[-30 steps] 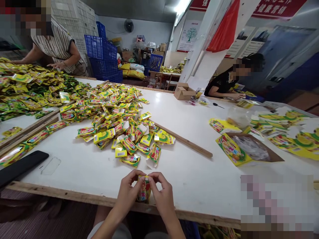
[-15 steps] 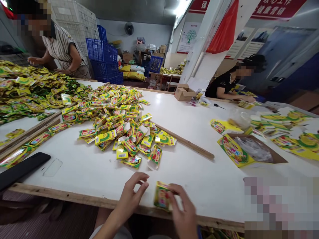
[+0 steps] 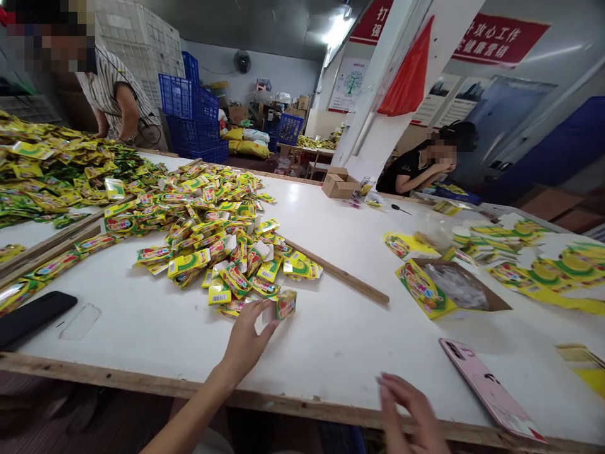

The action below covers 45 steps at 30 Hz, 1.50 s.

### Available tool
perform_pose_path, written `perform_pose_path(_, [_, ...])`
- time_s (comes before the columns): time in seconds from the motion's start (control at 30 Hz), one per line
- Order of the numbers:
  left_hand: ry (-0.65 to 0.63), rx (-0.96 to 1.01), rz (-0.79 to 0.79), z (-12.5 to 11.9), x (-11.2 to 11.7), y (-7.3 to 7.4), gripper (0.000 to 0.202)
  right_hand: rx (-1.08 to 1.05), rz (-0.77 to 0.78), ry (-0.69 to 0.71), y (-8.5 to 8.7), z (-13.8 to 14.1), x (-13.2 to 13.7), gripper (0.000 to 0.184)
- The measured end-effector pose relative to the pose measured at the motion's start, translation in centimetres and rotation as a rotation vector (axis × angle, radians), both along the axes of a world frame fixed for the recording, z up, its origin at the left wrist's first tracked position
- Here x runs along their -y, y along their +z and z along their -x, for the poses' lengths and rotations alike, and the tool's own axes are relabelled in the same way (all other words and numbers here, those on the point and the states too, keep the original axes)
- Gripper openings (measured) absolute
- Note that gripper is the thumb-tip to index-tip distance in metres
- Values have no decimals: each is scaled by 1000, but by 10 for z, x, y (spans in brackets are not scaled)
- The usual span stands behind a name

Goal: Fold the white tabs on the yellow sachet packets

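Note:
My left hand (image 3: pixel 248 337) reaches to the near edge of a pile of small yellow and green printed cartons (image 3: pixel 212 227). Its thumb and fingers are closed on one small carton (image 3: pixel 286 305), whose white end flap faces the palm. Low on the right, over the table's front edge, my right hand (image 3: pixel 410 410) is slightly blurred. Its fingers are apart and I see nothing in them. Nearest to it on the tabletop lies a pink phone (image 3: pixel 489 384).
A wooden stick (image 3: pixel 340 272) lies right of the pile. Further right are an open printed box (image 3: pixel 428 293) with clear plastic inside and flat cartons (image 3: pixel 543 274). A black phone (image 3: pixel 35 318) and a heap of packets (image 3: pixel 57 170) are left. Two people work across the table.
My left hand has moved forward and taken a carton at the pile's edge. My right hand has moved right and down, and the yellow-green packet it held is gone from it. The view has shifted right.

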<state>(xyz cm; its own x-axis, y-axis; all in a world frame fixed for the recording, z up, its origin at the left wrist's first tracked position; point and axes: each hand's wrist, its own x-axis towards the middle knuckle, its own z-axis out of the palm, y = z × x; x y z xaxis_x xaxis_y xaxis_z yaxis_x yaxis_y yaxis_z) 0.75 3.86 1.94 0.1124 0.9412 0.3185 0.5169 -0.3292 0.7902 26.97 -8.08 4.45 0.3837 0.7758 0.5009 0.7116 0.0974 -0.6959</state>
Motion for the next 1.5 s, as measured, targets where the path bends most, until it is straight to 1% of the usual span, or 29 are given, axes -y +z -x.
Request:
perform_pose_path(0.03, [-23,7,-43,5,2,8,29,-11,12,92,-2,22,-10,16])
perform_pose_path(0.1, [-109,15,-100,15,6,21,23,-62,47,264,-7,59,-28,16])
perform_pose_path(0.17, [-202,24,-105,19,10,28,23,-159,111,398,-14,87,-44,19])
perform_pose_path(0.27, [-287,42,-57,18,12,30,26,-335,178,539,-23,115,-58,22])
perform_pose_path(0.33, [-275,92,-13,16,14,27,24,-413,176,571,-28,124,-62,19])
perform_pose_path(0.4, [-206,212,42,15,17,22,21,-462,167,553,-33,128,-62,16])
perform_pose_path(0.47, [-136,374,113,16,22,14,27,-519,175,522,-39,127,-60,16])
perform_pose_path(0.5, [-122,447,163,18,25,9,31,-551,185,506,-42,126,-59,17])
perform_pose_path(0.57, [-146,549,289,21,31,-3,37,-608,213,481,-47,123,-57,20])
perform_pose_path(0.63, [-189,603,403,24,38,-14,40,-642,244,476,-50,122,-57,22])
perform_pose_path(0.67, [-200,615,436,24,41,-18,39,-652,258,481,-51,122,-57,22])
perform_pose_path(0.73, [-194,608,450,23,44,-23,35,-665,280,504,-51,122,-57,23])
perform_pose_path(0.93, [-166,468,386,21,40,-21,27,-663,307,549,-46,118,-56,27])
perform_pose_path(1.07, [-212,431,363,23,36,-16,21,-641,353,603,-39,114,-63,25])
perform_pose_path(1.13, [-226,456,359,23,35,-14,19,-627,357,614,-37,114,-68,24])
perform_pose_path(1.27, [-219,563,362,20,33,-14,15,-570,238,563,-37,115,-75,19])
perform_pose_path(1.37, [-212,661,356,17,32,-17,21,-600,172,500,-39,117,-74,17])
perform_pose_path(1.43, [-211,680,345,16,32,-18,25,-586,168,510,-39,118,-72,18])
perform_pose_path(1.5, [-221,634,324,17,32,-17,21,-508,180,564,-36,118,-70,17])
